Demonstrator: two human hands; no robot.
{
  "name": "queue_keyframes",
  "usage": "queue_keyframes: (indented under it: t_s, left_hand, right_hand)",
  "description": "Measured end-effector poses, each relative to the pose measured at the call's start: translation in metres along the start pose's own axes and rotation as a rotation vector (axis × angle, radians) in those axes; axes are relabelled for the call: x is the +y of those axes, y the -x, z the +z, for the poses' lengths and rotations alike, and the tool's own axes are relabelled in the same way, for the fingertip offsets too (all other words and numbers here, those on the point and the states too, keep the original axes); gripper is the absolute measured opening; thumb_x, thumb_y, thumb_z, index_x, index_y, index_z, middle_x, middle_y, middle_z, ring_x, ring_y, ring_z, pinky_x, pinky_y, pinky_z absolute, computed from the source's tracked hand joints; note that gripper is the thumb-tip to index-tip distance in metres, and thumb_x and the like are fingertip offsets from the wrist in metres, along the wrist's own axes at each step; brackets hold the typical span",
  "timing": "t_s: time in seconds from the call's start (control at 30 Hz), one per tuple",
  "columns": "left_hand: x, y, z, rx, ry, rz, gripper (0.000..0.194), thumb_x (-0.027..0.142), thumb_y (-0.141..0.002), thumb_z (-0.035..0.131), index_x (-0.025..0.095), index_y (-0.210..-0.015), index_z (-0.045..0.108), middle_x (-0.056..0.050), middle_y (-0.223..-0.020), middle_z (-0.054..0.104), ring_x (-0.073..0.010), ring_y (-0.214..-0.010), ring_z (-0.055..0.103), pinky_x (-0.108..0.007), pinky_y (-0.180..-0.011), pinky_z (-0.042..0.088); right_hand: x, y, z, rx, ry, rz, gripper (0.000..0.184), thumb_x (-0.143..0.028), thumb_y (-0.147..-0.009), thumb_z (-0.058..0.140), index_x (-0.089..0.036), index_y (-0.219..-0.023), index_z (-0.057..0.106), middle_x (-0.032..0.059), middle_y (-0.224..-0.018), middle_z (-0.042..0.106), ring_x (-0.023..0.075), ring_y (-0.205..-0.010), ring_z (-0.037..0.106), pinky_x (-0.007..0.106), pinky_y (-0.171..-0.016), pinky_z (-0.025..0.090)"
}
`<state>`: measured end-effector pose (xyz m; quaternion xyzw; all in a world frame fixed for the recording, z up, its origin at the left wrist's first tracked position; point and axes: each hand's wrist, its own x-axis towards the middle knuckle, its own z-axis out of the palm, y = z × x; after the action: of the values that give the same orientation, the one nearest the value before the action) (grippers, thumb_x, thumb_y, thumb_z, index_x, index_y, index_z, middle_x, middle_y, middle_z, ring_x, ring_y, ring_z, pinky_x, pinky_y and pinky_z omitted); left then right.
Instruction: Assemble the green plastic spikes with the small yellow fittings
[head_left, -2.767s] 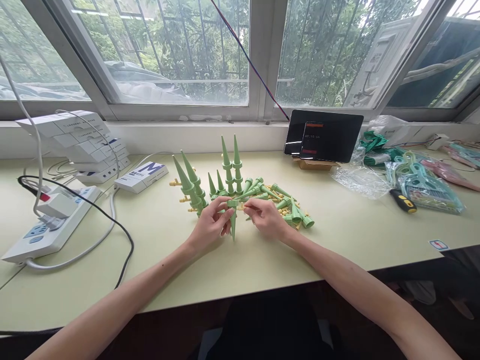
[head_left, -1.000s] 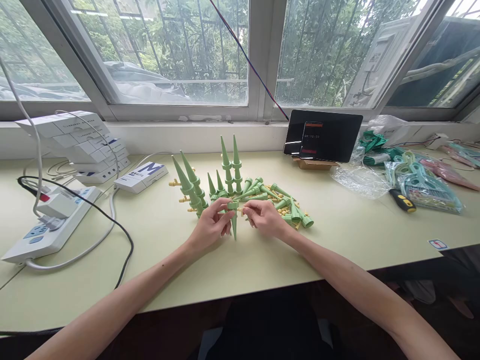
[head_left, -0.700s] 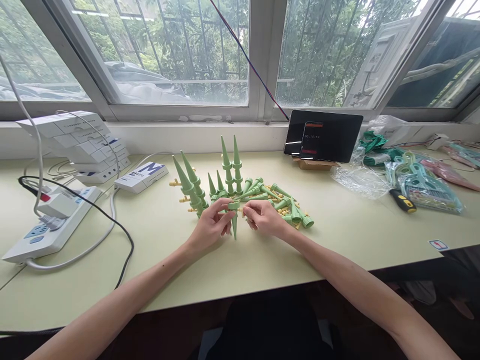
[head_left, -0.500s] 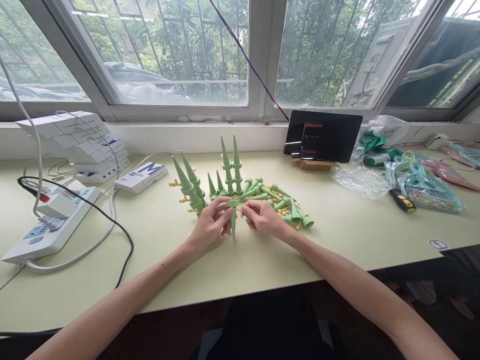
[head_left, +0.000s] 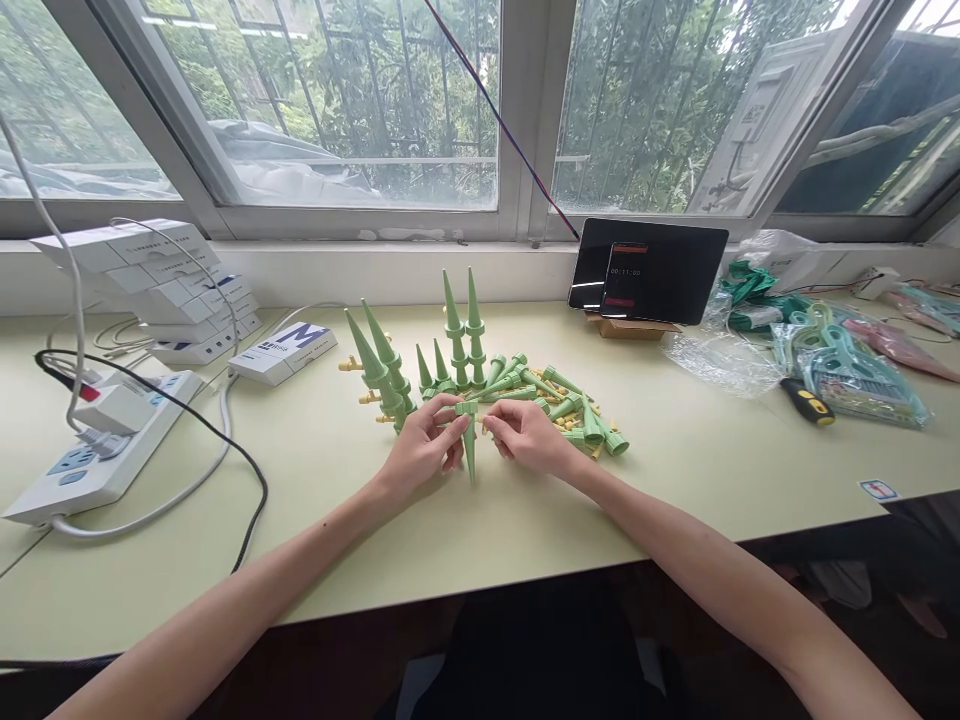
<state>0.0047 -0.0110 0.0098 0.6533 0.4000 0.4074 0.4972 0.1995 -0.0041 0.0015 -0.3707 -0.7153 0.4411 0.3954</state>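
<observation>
Between the thumb and fingers of my left hand (head_left: 426, 440) is a green plastic watering spike (head_left: 470, 450), its tip pointing down and its wide collar at the top. Just right of it, my right hand (head_left: 523, 432) pinches a small yellow valve piece (head_left: 484, 426), mostly covered by the fingers. Beyond my hands, several green spikes (head_left: 456, 345) stand stacked upright. More stacked spikes (head_left: 379, 365), with yellow valves sticking out at the side, lean on the left. A loose heap of green spikes and yellow valves (head_left: 570, 405) lies behind my right hand.
A white power strip (head_left: 112, 480) with cables and a stack of white boxes (head_left: 165, 290) occupy the left side. At the back right stands a tablet (head_left: 675, 270) with a phone (head_left: 624, 282) against it. A screwdriver (head_left: 806, 402) and bagged items (head_left: 862, 375) lie farther right.
The spike in my left hand has tilted slightly, its tip shifting a little to the right. Both hands keep nearly the same position and grip.
</observation>
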Motion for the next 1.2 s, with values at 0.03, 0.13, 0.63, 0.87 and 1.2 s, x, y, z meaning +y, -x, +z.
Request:
queue_keyframes:
  t_s: [0.03, 0.13, 0.63, 0.87, 1.2]
  left_hand:
    - [0.0002, 0.0000, -0.0002, -0.002, 0.004, -0.004, 0.031, 0.047, -0.090, 0.061, 0.020, -0.102, 0.053, 0.005, -0.060, 0.059, -0.0104, -0.042, 0.053, -0.021, -0.041, 0.041]
    - [-0.0004, -0.0001, -0.0013, -0.015, 0.033, -0.017, 0.030, 0.047, -0.090, 0.062, 0.020, -0.099, 0.054, 0.005, -0.058, 0.057, -0.0094, -0.041, 0.051, -0.020, -0.039, 0.039]
    - [-0.0042, -0.0009, -0.0016, -0.052, 0.043, 0.020, 0.025, 0.043, -0.092, 0.060, 0.020, -0.093, 0.053, 0.006, -0.056, 0.056, -0.0086, -0.040, 0.051, -0.019, -0.038, 0.037]
    - [-0.0037, 0.0015, -0.0003, -0.002, -0.038, 0.094, 0.022, 0.040, -0.090, 0.063, 0.020, -0.095, 0.055, 0.005, -0.057, 0.057, -0.0087, -0.041, 0.053, -0.019, -0.039, 0.041]
    - [-0.0062, -0.0014, -0.0063, -0.121, 0.083, -0.064, 0.026, 0.045, -0.093, 0.059, 0.019, -0.094, 0.053, 0.003, -0.058, 0.062, -0.0101, -0.043, 0.054, -0.019, -0.041, 0.042]
  right_hand:
    - [0.0003, 0.0002, 0.0002, 0.006, 0.013, -0.013, 0.025, -0.034, -0.095, 0.052, -0.018, -0.077, 0.058, -0.0035, -0.051, 0.053, 0.0103, -0.045, 0.048, 0.023, -0.051, 0.040]
    - [0.0004, 0.0006, 0.0007, 0.028, 0.064, -0.053, 0.025, -0.033, -0.095, 0.052, -0.018, -0.077, 0.058, -0.0028, -0.053, 0.053, 0.0109, -0.047, 0.047, 0.024, -0.052, 0.040]
    - [0.0013, 0.0004, 0.0009, 0.051, 0.164, -0.114, 0.025, -0.029, -0.094, 0.052, -0.017, -0.073, 0.056, -0.0022, -0.054, 0.051, 0.0110, -0.050, 0.044, 0.024, -0.051, 0.036]
    - [0.0029, 0.0003, -0.0004, -0.048, -0.017, -0.003, 0.026, -0.031, -0.096, 0.048, -0.018, -0.075, 0.055, -0.0050, -0.048, 0.050, 0.0100, -0.043, 0.045, 0.023, -0.050, 0.038]
    - [0.0008, -0.0003, 0.0002, 0.035, 0.186, -0.126, 0.029, -0.033, -0.094, 0.051, -0.018, -0.070, 0.054, -0.0025, -0.056, 0.048, 0.0108, -0.052, 0.039, 0.024, -0.052, 0.034]
